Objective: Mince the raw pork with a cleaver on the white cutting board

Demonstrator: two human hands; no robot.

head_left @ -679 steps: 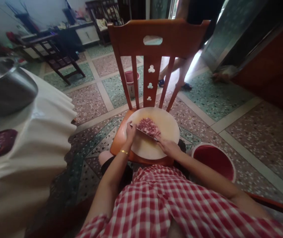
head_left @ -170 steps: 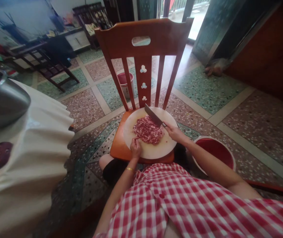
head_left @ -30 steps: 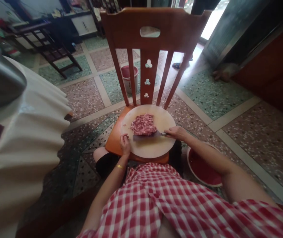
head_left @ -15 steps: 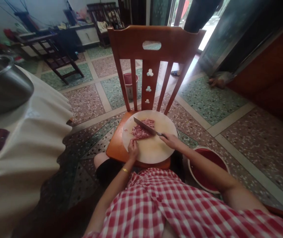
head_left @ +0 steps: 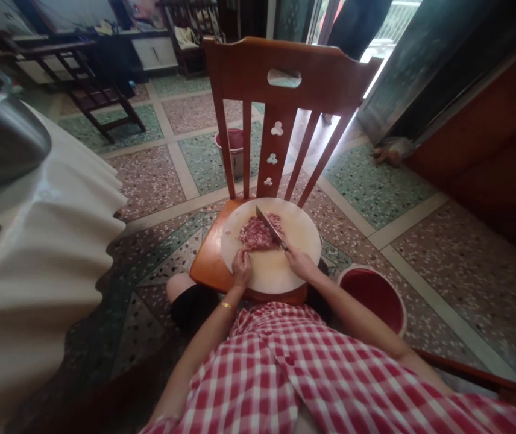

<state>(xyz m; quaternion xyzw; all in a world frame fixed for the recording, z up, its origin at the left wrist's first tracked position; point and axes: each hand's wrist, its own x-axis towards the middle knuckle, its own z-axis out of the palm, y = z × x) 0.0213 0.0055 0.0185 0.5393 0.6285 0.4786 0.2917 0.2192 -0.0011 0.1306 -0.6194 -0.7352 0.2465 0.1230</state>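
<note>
Chopped raw meat [head_left: 255, 234] lies in a reddish, flattened heap on a round, pale cutting board [head_left: 280, 272]. My right hand [head_left: 299, 263] is closed around the handle of a cleaver [head_left: 269, 224], whose blade slants up and left across the heap. At the near left edge of the meat is my left hand [head_left: 242, 265], its fingers curled together; whatever they may hold is hidden. The board rests on the seat of a wooden chair [head_left: 215, 244] directly in front of me.
A red-lined bucket [head_left: 371, 298] stands on the floor to my right, and a smaller bin [head_left: 236, 158] behind the chair. At left a cloth-covered table [head_left: 72, 211] carries a large metal pot [head_left: 5, 132]. Another person [head_left: 360, 27] stands by the doorway.
The cleaver has turned to a steeper slant and moved slightly right over the meat, my right hand shifting left with the handle. My left hand stays close to the same spot.
</note>
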